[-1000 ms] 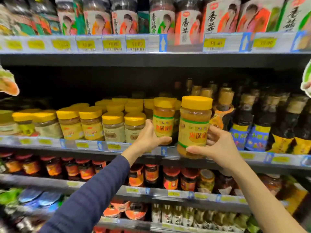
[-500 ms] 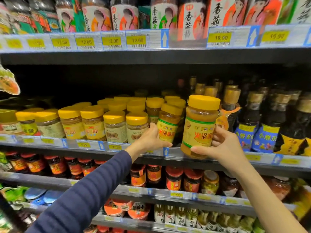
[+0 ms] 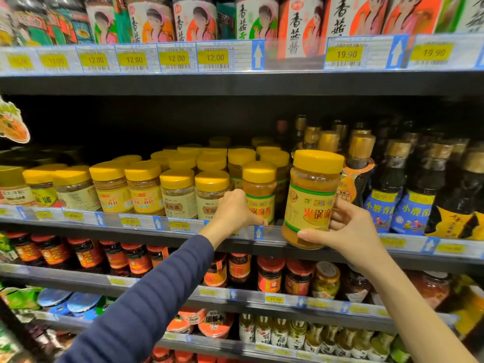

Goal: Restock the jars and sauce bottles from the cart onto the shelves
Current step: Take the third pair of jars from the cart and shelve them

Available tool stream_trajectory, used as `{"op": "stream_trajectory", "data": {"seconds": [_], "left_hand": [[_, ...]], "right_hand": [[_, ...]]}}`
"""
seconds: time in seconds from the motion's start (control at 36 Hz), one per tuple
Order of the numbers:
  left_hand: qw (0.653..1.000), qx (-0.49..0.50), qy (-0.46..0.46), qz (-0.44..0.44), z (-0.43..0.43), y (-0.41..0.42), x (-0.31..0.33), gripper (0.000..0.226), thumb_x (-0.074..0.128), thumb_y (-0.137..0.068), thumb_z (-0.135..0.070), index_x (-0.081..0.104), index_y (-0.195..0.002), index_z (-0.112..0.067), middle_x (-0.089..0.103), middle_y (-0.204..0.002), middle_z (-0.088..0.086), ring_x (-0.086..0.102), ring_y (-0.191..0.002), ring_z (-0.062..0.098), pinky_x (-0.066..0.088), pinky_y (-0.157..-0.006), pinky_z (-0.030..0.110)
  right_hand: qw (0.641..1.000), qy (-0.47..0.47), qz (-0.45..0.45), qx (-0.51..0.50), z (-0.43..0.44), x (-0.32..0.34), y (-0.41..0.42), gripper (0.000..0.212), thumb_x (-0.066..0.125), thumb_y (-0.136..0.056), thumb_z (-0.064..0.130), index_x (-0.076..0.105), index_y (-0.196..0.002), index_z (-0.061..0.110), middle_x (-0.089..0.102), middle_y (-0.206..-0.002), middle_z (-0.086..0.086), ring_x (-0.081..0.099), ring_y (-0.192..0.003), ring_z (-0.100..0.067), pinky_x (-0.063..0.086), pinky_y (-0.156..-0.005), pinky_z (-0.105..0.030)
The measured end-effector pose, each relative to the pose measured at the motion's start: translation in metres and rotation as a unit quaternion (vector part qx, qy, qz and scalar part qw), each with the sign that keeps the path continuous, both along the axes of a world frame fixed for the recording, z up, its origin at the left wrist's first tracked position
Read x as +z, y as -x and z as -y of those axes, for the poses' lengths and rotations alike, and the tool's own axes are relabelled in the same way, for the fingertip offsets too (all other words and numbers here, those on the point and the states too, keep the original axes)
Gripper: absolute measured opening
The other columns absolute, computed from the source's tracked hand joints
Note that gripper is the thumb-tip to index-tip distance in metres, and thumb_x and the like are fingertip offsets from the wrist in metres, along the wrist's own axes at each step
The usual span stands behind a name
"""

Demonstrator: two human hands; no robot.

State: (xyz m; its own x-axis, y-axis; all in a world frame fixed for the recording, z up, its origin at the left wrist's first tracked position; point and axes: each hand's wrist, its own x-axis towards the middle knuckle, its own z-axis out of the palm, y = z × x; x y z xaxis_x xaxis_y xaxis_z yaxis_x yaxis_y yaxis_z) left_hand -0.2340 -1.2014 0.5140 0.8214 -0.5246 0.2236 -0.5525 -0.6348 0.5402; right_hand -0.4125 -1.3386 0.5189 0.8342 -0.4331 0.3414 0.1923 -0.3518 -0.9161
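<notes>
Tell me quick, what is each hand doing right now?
Left hand: gripping the shelf-front jar.
Right hand: holding the raised jar, yellow lid up.

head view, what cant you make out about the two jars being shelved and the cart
Head view only:
- Left-hand jar: base and the label's left part are hidden by the left hand.
- Right-hand jar: the label's right edge is covered by the right hand.
- Cart: outside the frame.
- Price tags under them: mostly too blurred to read.
</notes>
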Motion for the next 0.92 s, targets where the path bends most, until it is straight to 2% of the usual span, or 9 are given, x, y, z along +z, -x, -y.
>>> {"op": "stream_trajectory", "data": {"seconds": [0.11, 0.25, 0.56, 0.61, 0.67, 0.72, 0.75, 0.83, 0.92], "left_hand": [[1.0, 0.006, 0.008, 0.01, -0.001, 0.0, -0.001, 0.063, 0.087, -0.055, -0.043, 0.066, -0.102, -0.008, 0.07, -0.102, 0.008, 0.065, -0.095, 0.023, 0.056, -0.082, 0.04], [1.0, 0.022, -0.006, 0.013, -0.005, -0.002, 0.0, 0.069, 0.087, -0.054, -0.045, 0.062, -0.106, -0.006, 0.068, -0.105, 0.008, 0.064, -0.096, 0.024, 0.056, -0.082, 0.039], [0.999, 0.026, -0.032, 0.026, -0.01, -0.005, 0.001, 0.072, 0.084, -0.051, -0.056, 0.064, -0.103, -0.01, 0.07, -0.1, 0.005, 0.065, -0.091, 0.021, 0.056, -0.077, 0.037], [0.999, 0.026, -0.036, 0.028, -0.012, -0.004, 0.005, 0.061, 0.082, -0.056, -0.054, 0.062, -0.091, -0.007, 0.067, -0.089, 0.002, 0.063, -0.081, 0.018, 0.053, -0.066, 0.03], [0.999, 0.023, -0.039, 0.027, -0.017, -0.002, 0.01, 0.048, 0.08, -0.062, -0.05, 0.051, -0.07, -0.012, 0.059, -0.071, -0.003, 0.056, -0.063, 0.011, 0.04, -0.051, 0.021], [0.998, 0.02, -0.05, 0.027, -0.023, 0.003, 0.018, 0.045, 0.077, -0.066, -0.049, 0.046, -0.06, -0.017, 0.051, -0.058, -0.008, 0.048, -0.05, 0.004, 0.032, -0.045, 0.018], [0.997, 0.016, -0.061, 0.038, -0.027, 0.006, 0.024, 0.042, 0.076, -0.068, -0.05, 0.051, -0.06, -0.016, 0.051, -0.055, -0.008, 0.047, -0.048, 0.003, 0.033, -0.045, 0.018], [0.994, -0.011, -0.045, 0.095, -0.036, 0.014, 0.045, 0.046, 0.071, -0.069, -0.054, 0.069, -0.083, -0.01, 0.065, -0.075, -0.005, 0.057, -0.065, 0.004, 0.052, -0.059, 0.021], [0.984, -0.116, 0.06, 0.122, -0.042, 0.031, 0.078, 0.059, 0.066, -0.068, -0.058, 0.068, -0.107, -0.014, 0.069, -0.098, -0.004, 0.064, -0.085, 0.004, 0.057, -0.078, 0.022]], "right_hand": [[1.0, -0.002, -0.005, -0.002, 0.001, -0.001, 0.001, 0.076, 0.085, -0.036, 0.032, 0.059, -0.107, 0.026, 0.068, -0.109, 0.006, 0.066, -0.102, -0.012, 0.056, -0.086, -0.03], [1.0, 0.006, -0.015, -0.009, 0.002, -0.002, 0.001, 0.084, 0.085, -0.039, 0.029, 0.058, -0.117, 0.016, 0.068, -0.113, 0.0, 0.065, -0.105, -0.015, 0.054, -0.091, -0.038], [0.999, 0.019, -0.034, -0.009, 0.0, -0.004, -0.004, 0.092, 0.084, -0.038, 0.033, 0.055, -0.123, 0.013, 0.067, -0.115, 0.0, 0.064, -0.106, -0.013, 0.055, -0.09, -0.033], [0.999, 0.016, -0.035, -0.007, 0.0, -0.004, -0.005, 0.094, 0.084, -0.037, 0.034, 0.055, -0.124, 0.013, 0.067, -0.115, 0.0, 0.064, -0.105, -0.013, 0.055, -0.089, -0.032], [0.999, 0.014, -0.035, -0.007, 0.0, -0.004, -0.006, 0.097, 0.084, -0.035, 0.035, 0.054, -0.124, 0.012, 0.066, -0.115, 0.0, 0.064, -0.105, -0.013, 0.055, -0.089, -0.032], [0.999, 0.012, -0.033, -0.008, -0.001, -0.004, -0.007, 0.099, 0.084, -0.033, 0.037, 0.054, -0.124, 0.012, 0.066, -0.115, 0.0, 0.064, -0.106, -0.014, 0.054, -0.09, -0.034], [0.999, 0.012, -0.032, -0.007, -0.001, -0.004, -0.008, 0.099, 0.084, -0.033, 0.038, 0.055, -0.124, 0.012, 0.066, -0.115, 0.0, 0.064, -0.106, -0.014, 0.054, -0.09, -0.034], [0.999, 0.016, -0.029, -0.003, -0.003, -0.004, -0.01, 0.093, 0.084, -0.034, 0.037, 0.057, -0.12, 0.014, 0.067, -0.113, 0.002, 0.065, -0.104, -0.012, 0.055, -0.089, -0.03], [0.999, 0.017, -0.029, -0.002, -0.005, -0.004, -0.012, 0.092, 0.084, -0.035, 0.037, 0.058, -0.119, 0.014, 0.067, -0.113, 0.002, 0.065, -0.104, -0.011, 0.055, -0.088, -0.029]]}}
